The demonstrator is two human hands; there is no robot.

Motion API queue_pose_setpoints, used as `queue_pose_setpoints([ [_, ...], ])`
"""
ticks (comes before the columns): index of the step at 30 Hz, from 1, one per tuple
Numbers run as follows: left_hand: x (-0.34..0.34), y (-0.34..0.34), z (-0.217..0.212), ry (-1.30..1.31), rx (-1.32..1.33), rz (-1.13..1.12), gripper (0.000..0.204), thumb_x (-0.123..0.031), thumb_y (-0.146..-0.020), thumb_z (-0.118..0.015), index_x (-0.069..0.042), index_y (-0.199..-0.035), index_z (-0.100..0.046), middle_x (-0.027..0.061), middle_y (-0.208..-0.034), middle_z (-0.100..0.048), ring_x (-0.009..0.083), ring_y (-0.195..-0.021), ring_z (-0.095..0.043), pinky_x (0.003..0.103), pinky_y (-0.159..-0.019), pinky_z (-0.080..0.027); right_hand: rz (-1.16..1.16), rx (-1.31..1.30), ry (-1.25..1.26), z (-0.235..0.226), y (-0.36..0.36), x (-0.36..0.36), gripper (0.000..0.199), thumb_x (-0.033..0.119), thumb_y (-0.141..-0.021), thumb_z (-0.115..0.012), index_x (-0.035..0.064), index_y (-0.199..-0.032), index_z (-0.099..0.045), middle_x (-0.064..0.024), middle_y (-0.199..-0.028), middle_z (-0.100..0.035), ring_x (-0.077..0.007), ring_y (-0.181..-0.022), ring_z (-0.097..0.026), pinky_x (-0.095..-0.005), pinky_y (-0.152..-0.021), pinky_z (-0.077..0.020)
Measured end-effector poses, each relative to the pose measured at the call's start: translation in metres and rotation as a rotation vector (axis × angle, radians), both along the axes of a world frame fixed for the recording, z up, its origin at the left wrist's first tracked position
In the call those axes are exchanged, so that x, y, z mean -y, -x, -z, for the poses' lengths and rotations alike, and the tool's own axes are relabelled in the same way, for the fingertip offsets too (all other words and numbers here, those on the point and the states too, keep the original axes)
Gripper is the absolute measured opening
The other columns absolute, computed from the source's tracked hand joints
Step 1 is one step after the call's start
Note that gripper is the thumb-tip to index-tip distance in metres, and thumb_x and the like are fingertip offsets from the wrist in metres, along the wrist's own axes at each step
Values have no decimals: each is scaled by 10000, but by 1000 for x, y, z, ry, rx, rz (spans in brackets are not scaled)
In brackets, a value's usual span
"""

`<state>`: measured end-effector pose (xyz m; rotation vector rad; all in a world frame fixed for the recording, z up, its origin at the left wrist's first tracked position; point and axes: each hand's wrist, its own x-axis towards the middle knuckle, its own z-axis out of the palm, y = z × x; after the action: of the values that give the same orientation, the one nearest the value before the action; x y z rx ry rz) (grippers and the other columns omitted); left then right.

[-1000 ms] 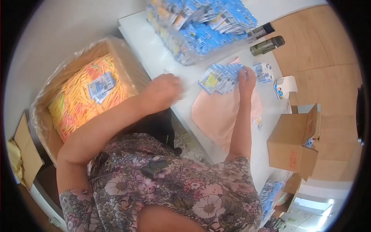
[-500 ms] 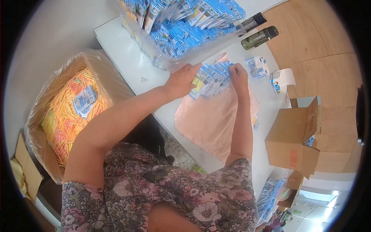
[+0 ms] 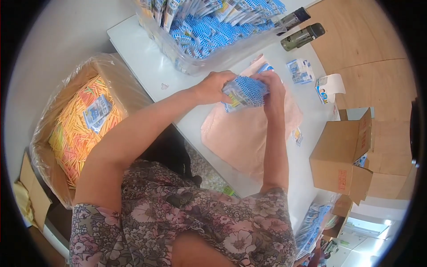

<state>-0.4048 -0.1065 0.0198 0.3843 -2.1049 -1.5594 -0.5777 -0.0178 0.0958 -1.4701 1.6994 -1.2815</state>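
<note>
Between my two hands is a stack of small blue-and-white striped packets (image 3: 247, 92), held above a pale pink cloth (image 3: 240, 138) on the white table. My left hand (image 3: 217, 86) grips the stack at its left end, thumb in front. Fingers of my right hand (image 3: 271, 86) are bent round the other end. Part of another striped packet shows on the cloth just behind the stack. Beyond my hands a clear plastic bin (image 3: 200, 66) holds many packets of the same kind, some upright in rows, others lying in a heap.
At left stands a plastic-lined carton (image 3: 126, 95) of yellow and orange sticks with packets on top. Two bottles (image 3: 303, 37) lie at the far right of the table (image 3: 178, 95), near loose packets (image 3: 300, 71). An open cardboard box (image 3: 333, 155) stands to the right.
The fanned packets have been drawn together into a tighter stack. My right hand has closed in on it and moved slightly left; my left hand still holds its end.
</note>
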Motion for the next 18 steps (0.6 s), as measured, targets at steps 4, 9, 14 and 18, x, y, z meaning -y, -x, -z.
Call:
queue_pose_setpoints([
  [4, 1, 8, 5, -1, -35, -65, 594, 44, -630, -705, 5, -1183, -491, 150, -1099, -561, 230, -1012, -562, 304, -843, -454, 104, 614, 154, 43, -10, -24, 574, -60, -686, -633, 9, -1222, -441, -111, -1112, -546, -195, -1027, -528, -341, -862, -441],
  [9, -13, 9, -17, 471, -26, -225, 497, -85, -714, -691, 2, -1155, -478, 199, -1097, -543, 338, -1063, -514, 395, -921, -371, 125, 267, 154, 36, -24, -33, 770, -67, -664, -724, 31, -1328, -345, -120, -1219, -496, -206, -1112, -508, -311, -900, -453],
  [14, -30, 2, -13, 501, -156, -210, 577, -153, -737, -678, -16, -1235, -422, 187, -1093, -547, 350, -1057, -497, 432, -929, -340, 76, 183, 72, 41, -16, -47, 654, -43, -624, -786, 1, -1186, -454, -102, -1108, -567, -169, -1006, -556, -296, -857, -471],
  [18, -25, -5, 6, 522, 98, -159, 678, -114, -722, -661, -33, -1314, -341, 207, -1081, -548, 371, -1044, -503, 429, -908, -361, -34, -158, 27, 50, -24, -33, 549, 16, -633, -794, -14, -1105, -516, -103, -1065, -598, -152, -915, -587, -269, -806, -480],
])
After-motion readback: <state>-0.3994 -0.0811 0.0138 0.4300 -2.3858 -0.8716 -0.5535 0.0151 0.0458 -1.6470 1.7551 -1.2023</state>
